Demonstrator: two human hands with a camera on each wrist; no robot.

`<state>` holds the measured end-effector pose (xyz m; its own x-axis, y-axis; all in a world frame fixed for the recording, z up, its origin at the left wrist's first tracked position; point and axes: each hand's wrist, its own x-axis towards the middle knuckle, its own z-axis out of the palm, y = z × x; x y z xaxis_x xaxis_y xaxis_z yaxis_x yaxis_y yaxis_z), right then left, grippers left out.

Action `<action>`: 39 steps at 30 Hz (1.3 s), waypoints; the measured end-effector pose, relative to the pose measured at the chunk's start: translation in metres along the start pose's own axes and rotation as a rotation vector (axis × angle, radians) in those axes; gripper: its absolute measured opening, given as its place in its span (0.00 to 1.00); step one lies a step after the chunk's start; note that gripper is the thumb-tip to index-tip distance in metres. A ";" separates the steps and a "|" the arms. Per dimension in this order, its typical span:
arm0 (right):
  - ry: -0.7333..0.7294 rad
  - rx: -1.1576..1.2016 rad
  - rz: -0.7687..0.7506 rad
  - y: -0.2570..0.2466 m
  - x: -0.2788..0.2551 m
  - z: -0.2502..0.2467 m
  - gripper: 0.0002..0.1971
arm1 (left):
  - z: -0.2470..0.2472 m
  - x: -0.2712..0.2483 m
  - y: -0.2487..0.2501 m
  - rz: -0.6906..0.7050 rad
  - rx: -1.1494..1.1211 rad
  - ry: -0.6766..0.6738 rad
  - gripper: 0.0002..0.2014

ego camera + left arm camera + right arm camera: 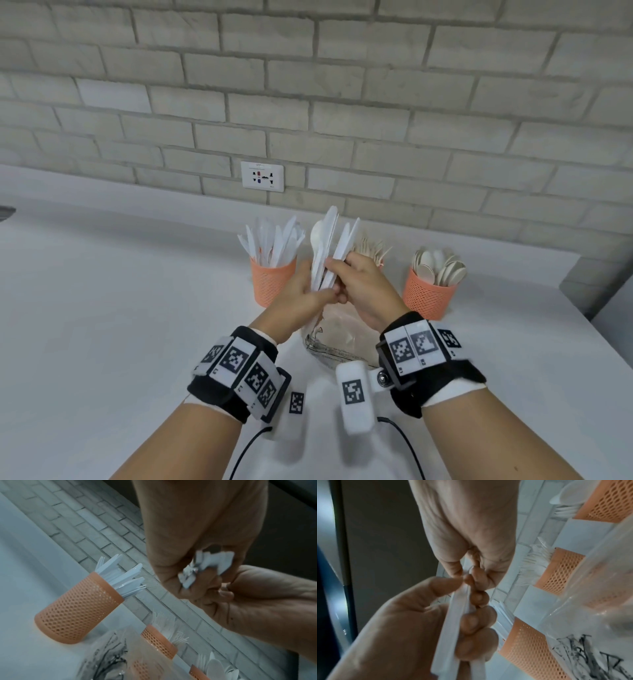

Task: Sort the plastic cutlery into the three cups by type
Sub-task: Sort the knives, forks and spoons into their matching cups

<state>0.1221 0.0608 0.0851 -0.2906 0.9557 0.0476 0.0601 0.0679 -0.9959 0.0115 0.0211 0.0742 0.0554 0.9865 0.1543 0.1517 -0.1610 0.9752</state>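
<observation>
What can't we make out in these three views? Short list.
- Middle cup: head view, body hidden behind the right hand; only fork tines show.
- Bundle makeup: one spoon shows; the rest overlap, count unclear. Left hand covers the handles.
- Plastic bag: contents hidden by both hands in head view; blurred in both wrist views.
- Spoon cup: left wrist view, cut off by bottom edge.
</observation>
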 end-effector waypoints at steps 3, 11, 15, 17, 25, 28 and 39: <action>-0.006 0.075 0.010 -0.002 0.004 0.005 0.09 | -0.006 -0.004 0.006 0.003 -0.093 -0.003 0.06; -0.029 0.042 -0.003 -0.001 0.015 0.023 0.11 | -0.027 0.008 -0.011 -0.022 0.020 0.075 0.12; 0.039 0.062 -0.011 -0.001 0.020 0.030 0.11 | -0.031 0.013 -0.016 -0.058 0.010 0.066 0.09; 0.111 0.037 -0.031 0.000 0.024 0.034 0.10 | -0.034 0.016 -0.021 -0.081 0.012 0.079 0.07; 0.066 0.092 0.007 0.004 0.032 0.048 0.07 | -0.045 0.018 -0.026 0.002 0.191 0.106 0.08; 0.002 0.267 0.030 0.002 0.031 0.049 0.08 | -0.050 0.018 -0.028 -0.041 0.043 0.090 0.13; 0.134 0.443 -0.029 0.002 0.063 0.053 0.10 | -0.084 0.020 -0.031 -0.119 -0.304 0.293 0.08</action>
<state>0.0534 0.1055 0.0818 -0.1588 0.9857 0.0570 -0.3690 -0.0057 -0.9294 -0.0754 0.0479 0.0604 -0.2334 0.9718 0.0333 -0.1601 -0.0722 0.9845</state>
